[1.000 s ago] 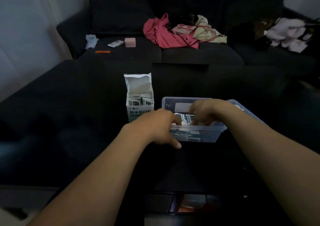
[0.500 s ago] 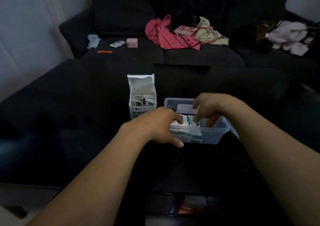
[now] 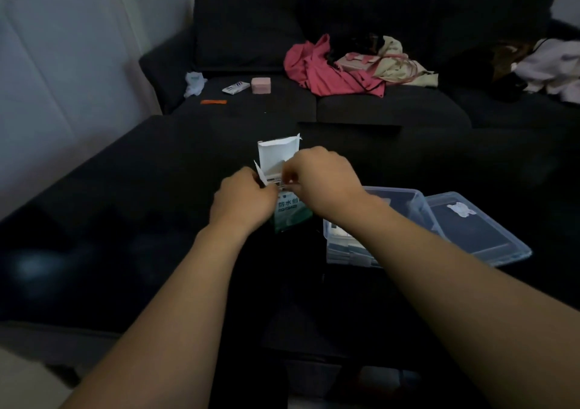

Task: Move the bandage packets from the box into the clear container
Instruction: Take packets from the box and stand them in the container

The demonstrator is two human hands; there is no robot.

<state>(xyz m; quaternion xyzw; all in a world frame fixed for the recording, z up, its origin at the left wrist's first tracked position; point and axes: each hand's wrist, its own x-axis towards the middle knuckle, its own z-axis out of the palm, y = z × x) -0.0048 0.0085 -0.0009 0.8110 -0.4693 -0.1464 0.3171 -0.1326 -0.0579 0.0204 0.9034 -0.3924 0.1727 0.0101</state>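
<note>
The white and green bandage box (image 3: pixel 290 212) stands upright on the dark table with its top flap open. My left hand (image 3: pixel 243 200) grips the box's left side near the top. My right hand (image 3: pixel 320 178) reaches into the box's open mouth, its fingers curled over the bandage packets (image 3: pixel 279 183) there; the pinch itself is hidden. To the right sits the clear container (image 3: pixel 417 203) with several packets (image 3: pixel 345 250) stacked inside, partly hidden by my right forearm.
The container's clear lid (image 3: pixel 477 226) lies to its right. Behind the table is a dark sofa (image 3: pixel 251 48) with a pink garment (image 3: pixel 329 71), a pink case (image 3: pixel 261 85), a small white packet (image 3: pixel 236 88) and an orange strip (image 3: pixel 213 102).
Both hands left the clear container and moved left and away to the box. The left hand now holds the box, and the right hand is in its opening.
</note>
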